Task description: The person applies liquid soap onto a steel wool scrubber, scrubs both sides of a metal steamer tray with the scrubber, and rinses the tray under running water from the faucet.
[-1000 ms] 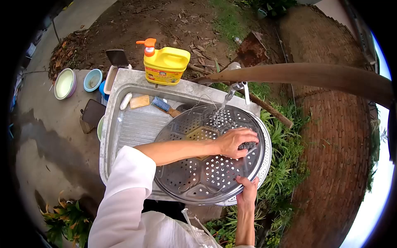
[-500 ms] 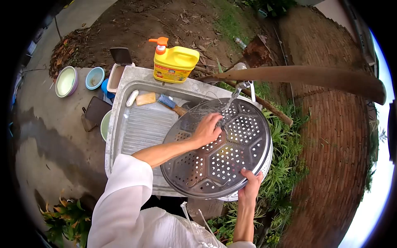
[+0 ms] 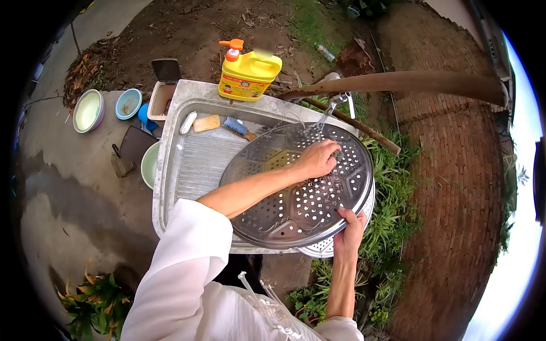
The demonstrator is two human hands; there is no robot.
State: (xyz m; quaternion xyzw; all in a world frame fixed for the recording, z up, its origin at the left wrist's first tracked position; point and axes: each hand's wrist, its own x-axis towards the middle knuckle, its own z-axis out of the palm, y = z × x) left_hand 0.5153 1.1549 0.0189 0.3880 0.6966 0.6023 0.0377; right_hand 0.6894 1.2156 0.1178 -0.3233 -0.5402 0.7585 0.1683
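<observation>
A round metal steamer tray with many holes lies tilted over the stone sink. My left hand is closed on a small grey scouring pad, mostly hidden by the fingers, and presses it on the tray's upper right part. The tray's lower right rim is gripped by my right hand, thumb on top. Beneath that edge shows another perforated piece, lighter in colour. Water runs from the tap onto the tray's top edge.
On the sink's back ledge stands a yellow bottle with an orange pump. A blue brush, a yellowish block and a white piece lie inside the sink. Basins sit at the left; a wooden pole crosses behind the tap.
My left hand has moved right and up across the tray with the pad. My right hand still grips the rim, and the camera view has shifted slightly.
</observation>
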